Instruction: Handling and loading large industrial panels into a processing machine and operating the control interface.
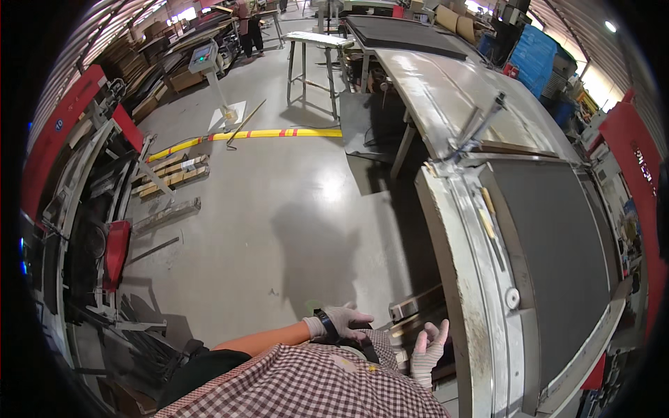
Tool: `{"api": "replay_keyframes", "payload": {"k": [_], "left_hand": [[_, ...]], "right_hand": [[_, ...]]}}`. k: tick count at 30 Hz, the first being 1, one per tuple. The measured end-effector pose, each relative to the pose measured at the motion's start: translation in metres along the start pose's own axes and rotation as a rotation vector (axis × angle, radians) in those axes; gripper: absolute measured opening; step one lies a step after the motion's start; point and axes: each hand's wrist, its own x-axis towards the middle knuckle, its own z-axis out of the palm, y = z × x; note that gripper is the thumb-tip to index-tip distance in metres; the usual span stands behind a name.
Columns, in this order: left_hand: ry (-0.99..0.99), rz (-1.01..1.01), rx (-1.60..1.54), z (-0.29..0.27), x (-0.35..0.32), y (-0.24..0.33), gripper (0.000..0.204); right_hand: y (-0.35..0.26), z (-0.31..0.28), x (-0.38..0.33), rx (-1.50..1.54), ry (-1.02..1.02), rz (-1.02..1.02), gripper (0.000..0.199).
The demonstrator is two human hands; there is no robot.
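My left hand (343, 322), in a pale thin glove with a black band at the wrist, is in front of my checked apron (300, 386). Its fingers are stretched and apart, and nothing shows in them. To the right, my right hand (426, 353) is gloved too and raised with fingers spread, holding nothing visible. It is nearest to the worn metal side rail (456, 285) of a long machine bed, with a gap between them. A flat dark grey sheet (557, 258) lies on that bed beyond the rail.
Further ahead, a metal table (446, 83) bears a stack of black sheets (404, 36). A stool (317, 40) and a control stand (205, 59) are on the floor behind a yellow cable strip (279, 133). Wooden slats (173, 175) and red-framed machinery (56, 143) line the left.
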Motion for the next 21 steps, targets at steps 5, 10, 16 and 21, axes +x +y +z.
{"api": "replay_keyframes", "payload": {"k": [5,10,16,21], "left_hand": [[0.076,-0.103,-0.197,-0.127,0.004,-0.111,0.061],[0.194,-0.404,-0.182,-0.235,0.016,-0.248,0.070],[0.420,-0.794,-0.508,-0.324,0.005,-0.405,0.078],[0.179,-0.995,-0.118,-0.388,0.017,-0.601,0.081]], "right_hand": [[0.018,0.136,0.054,0.018,0.033,0.064,0.068],[0.057,0.255,0.138,0.116,0.129,0.081,0.071],[0.070,0.367,0.229,-0.019,0.009,0.025,0.075],[0.103,0.435,0.283,-0.078,0.217,0.014,0.071]]}}
